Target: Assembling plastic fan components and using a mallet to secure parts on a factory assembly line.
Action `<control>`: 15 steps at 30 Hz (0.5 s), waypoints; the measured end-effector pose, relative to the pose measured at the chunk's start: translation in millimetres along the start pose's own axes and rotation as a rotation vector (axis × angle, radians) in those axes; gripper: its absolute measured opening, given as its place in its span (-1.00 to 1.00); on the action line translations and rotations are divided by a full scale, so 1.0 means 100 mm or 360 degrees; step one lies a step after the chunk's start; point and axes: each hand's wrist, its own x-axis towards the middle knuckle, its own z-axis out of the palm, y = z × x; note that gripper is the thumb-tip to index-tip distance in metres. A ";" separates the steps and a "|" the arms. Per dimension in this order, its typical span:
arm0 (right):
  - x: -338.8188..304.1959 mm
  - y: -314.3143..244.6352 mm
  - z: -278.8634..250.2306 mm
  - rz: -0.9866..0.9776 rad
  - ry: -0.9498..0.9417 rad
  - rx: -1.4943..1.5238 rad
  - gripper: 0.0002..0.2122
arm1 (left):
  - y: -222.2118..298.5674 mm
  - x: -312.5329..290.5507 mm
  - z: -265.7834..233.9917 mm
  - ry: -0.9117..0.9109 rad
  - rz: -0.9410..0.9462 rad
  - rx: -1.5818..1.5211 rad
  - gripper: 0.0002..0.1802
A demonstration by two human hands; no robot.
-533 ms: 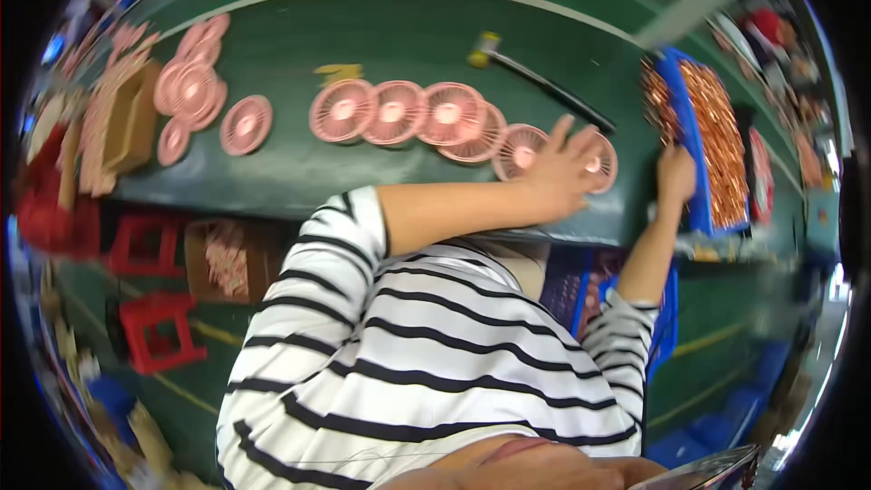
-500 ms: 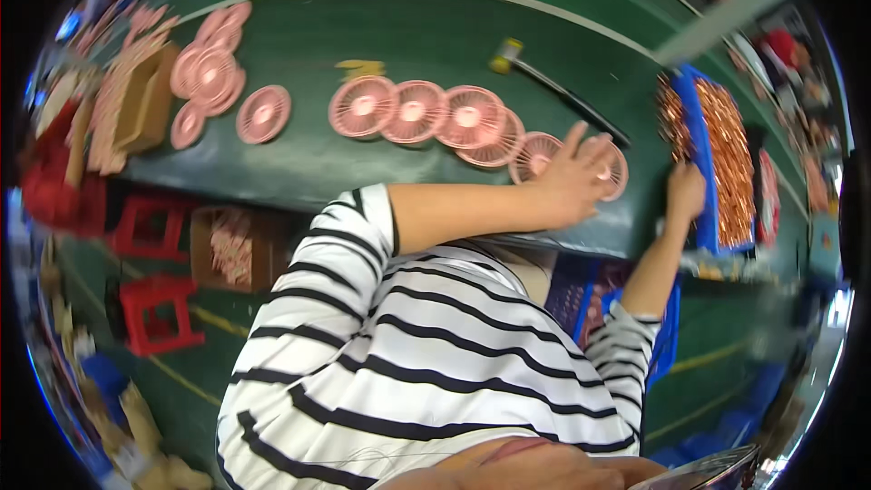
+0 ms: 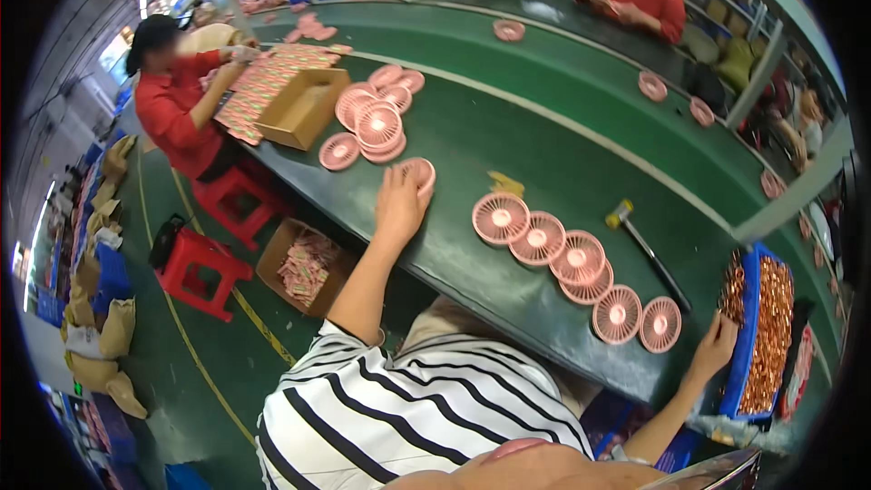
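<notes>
My left hand (image 3: 402,206) reaches across the table's left side. Its fingers curl over the edge of a round pink fan grille (image 3: 421,176) that lies beside a loose pile of similar grilles (image 3: 378,124). My right hand (image 3: 719,343) is at the near left side of a blue tray (image 3: 751,331) filled with shiny copper-coloured small metal parts (image 3: 770,331). Its fingers are drawn together by more such parts (image 3: 733,290) outside the tray wall; what they pinch is hidden. Between my hands runs a slanting row of several pink grilles (image 3: 576,258), some overlapping.
Behind the row lie a mallet (image 3: 651,249) with a yellow head and yellow scraps (image 3: 506,184). A cardboard box (image 3: 304,109) stands at the far left, near a co-worker in red (image 3: 181,109). A green conveyor belt (image 3: 581,82) carrying pink grilles passes behind the table. Red stools (image 3: 204,263) stand left.
My left hand has swung from the row's right end to the single grille at the left. My right hand stays by the blue tray. The view has turned leftward and tilted up.
</notes>
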 end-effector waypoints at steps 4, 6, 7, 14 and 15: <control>-0.03 -0.67 -0.06 0.0066 0.0001 0.0305 -0.93 | 0.10 -0.02 -0.25 0.0212 -0.0322 -0.0289 -0.63; -0.12 -0.98 -0.03 -0.0012 0.0029 0.0486 -0.94 | 0.27 -0.04 -0.26 0.0290 -0.0292 -0.0472 -0.73; -0.15 -1.23 0.01 -0.0065 0.0052 0.0689 -0.95 | 0.42 -0.05 -0.29 0.0343 -0.0238 -0.0650 -0.73; 0.01 -2.52 0.05 -0.0512 -0.0007 0.1081 -0.80 | 1.59 -0.27 -0.27 -0.0372 -0.0061 -0.2170 -0.64; 0.03 -2.58 0.03 -0.0503 -0.0020 0.1097 -0.80 | 1.68 -0.33 -0.20 -0.0483 0.0024 -0.2258 -0.57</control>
